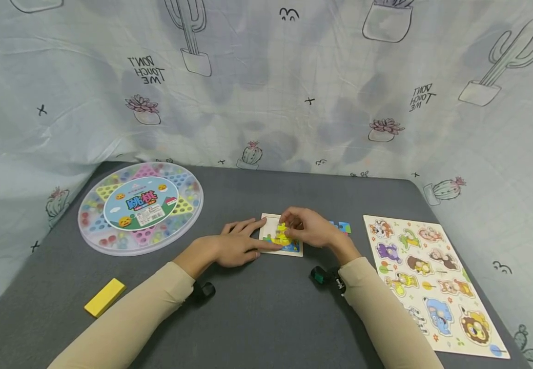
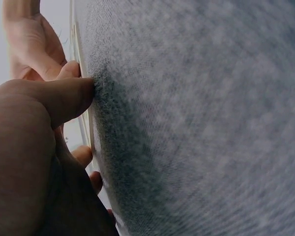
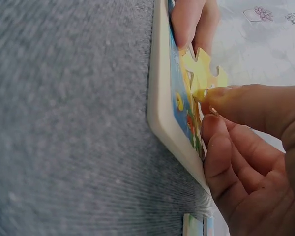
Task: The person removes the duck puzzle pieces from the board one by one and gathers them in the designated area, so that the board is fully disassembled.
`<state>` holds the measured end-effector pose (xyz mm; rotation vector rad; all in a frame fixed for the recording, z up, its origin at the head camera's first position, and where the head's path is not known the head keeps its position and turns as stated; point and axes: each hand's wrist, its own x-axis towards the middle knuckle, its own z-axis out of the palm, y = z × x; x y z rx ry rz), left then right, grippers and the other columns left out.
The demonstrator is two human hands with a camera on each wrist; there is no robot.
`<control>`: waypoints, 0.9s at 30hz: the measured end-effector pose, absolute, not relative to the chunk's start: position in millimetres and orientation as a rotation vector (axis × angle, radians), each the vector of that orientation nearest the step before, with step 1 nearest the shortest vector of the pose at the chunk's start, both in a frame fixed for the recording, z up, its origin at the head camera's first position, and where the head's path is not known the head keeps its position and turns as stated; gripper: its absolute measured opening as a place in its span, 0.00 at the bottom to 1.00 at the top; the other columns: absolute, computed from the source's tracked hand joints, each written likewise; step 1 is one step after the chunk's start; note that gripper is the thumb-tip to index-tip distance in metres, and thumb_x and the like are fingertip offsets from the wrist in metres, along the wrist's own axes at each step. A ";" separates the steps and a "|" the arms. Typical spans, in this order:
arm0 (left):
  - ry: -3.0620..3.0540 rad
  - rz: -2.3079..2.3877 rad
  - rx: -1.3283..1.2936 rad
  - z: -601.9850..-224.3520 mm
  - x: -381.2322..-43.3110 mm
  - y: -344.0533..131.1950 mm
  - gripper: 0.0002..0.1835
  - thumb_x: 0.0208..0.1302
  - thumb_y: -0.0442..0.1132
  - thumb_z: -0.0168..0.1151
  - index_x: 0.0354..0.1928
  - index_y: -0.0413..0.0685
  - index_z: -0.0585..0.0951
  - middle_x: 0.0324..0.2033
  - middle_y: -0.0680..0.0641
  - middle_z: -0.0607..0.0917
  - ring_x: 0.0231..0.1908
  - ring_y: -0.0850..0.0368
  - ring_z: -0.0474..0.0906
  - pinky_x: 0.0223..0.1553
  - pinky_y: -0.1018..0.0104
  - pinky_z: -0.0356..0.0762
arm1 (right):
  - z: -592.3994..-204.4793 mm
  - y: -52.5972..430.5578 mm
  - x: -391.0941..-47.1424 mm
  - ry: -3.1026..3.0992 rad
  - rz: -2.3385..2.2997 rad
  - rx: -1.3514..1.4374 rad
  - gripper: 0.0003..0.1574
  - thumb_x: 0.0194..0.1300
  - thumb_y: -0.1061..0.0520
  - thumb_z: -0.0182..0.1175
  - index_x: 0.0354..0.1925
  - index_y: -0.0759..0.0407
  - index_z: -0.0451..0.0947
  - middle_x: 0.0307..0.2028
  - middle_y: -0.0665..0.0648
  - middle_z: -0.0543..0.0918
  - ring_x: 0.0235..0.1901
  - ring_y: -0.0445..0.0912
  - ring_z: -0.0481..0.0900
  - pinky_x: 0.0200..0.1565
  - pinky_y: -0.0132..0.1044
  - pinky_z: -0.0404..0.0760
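A small jigsaw puzzle in a pale wooden tray (image 1: 271, 220) lies flat at the middle of the table, partly filled with blue, green and yellow pieces. My left hand (image 1: 236, 245) rests beside it with fingers spread. Its thumb and index finger reach the tray's left side and lower part. Over the tray, my right hand (image 1: 313, 228) pinches a yellow jigsaw piece (image 3: 200, 69) between thumb and fingers. The piece stands tilted above the filled part in the right wrist view, close to a left fingertip. Loose blue and green jigsaw pieces (image 1: 344, 227) lie just right of the right hand.
A round Chinese checkers set (image 1: 188, 225) under a clear cover lies at the back left. Nearer on the left is a yellow block (image 1: 105, 297). A wooden animal puzzle board (image 1: 414, 300) lies along the right edge. Behind the table hangs a cactus-print cloth (image 1: 266, 92).
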<state>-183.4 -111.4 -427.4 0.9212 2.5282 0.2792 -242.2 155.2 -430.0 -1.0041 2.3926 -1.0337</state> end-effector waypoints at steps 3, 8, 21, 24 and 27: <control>2.524 0.272 0.922 -427.9 -182.4 -112.2 0.28 0.83 0.51 0.45 0.74 0.96 0.58 0.83 0.50 0.38 0.81 0.42 0.35 0.73 0.31 0.44 | -430.9 154.9 -241.2 2.398 -1.036 -1.028 0.13 0.76 0.60 0.60 0.56 0.57 0.78 0.44 0.55 0.83 0.40 0.45 0.82 0.45 0.43 0.83; 2.521 0.287 0.934 -426.9 -181.3 -112.1 0.28 0.83 0.51 0.46 0.74 0.95 0.58 0.83 0.49 0.38 0.81 0.41 0.36 0.73 0.30 0.44 | -431.1 158.2 -239.3 2.412 -1.095 -1.044 0.14 0.77 0.60 0.59 0.58 0.58 0.79 0.44 0.55 0.83 0.36 0.46 0.83 0.41 0.41 0.83; 2.548 0.256 0.905 -427.4 -181.8 -109.0 0.27 0.83 0.53 0.45 0.74 0.97 0.58 0.83 0.51 0.38 0.81 0.43 0.36 0.73 0.33 0.45 | -425.7 169.1 -236.0 2.355 -1.224 -1.021 0.17 0.78 0.60 0.58 0.61 0.62 0.79 0.50 0.59 0.83 0.40 0.53 0.84 0.42 0.43 0.84; 2.547 0.259 0.906 -427.7 -182.6 -108.8 0.27 0.83 0.53 0.45 0.74 0.97 0.58 0.83 0.52 0.38 0.81 0.44 0.36 0.73 0.33 0.45 | -425.0 173.2 -234.7 2.359 -1.244 -1.046 0.16 0.77 0.60 0.58 0.60 0.63 0.79 0.48 0.60 0.84 0.37 0.54 0.84 0.40 0.41 0.83; 2.545 0.263 0.904 -427.1 -183.3 -109.5 0.27 0.83 0.53 0.45 0.74 0.97 0.58 0.83 0.52 0.38 0.81 0.44 0.36 0.73 0.32 0.45 | -423.6 177.7 -234.1 2.373 -1.254 -1.053 0.16 0.77 0.60 0.58 0.59 0.62 0.80 0.47 0.59 0.84 0.36 0.54 0.83 0.37 0.40 0.81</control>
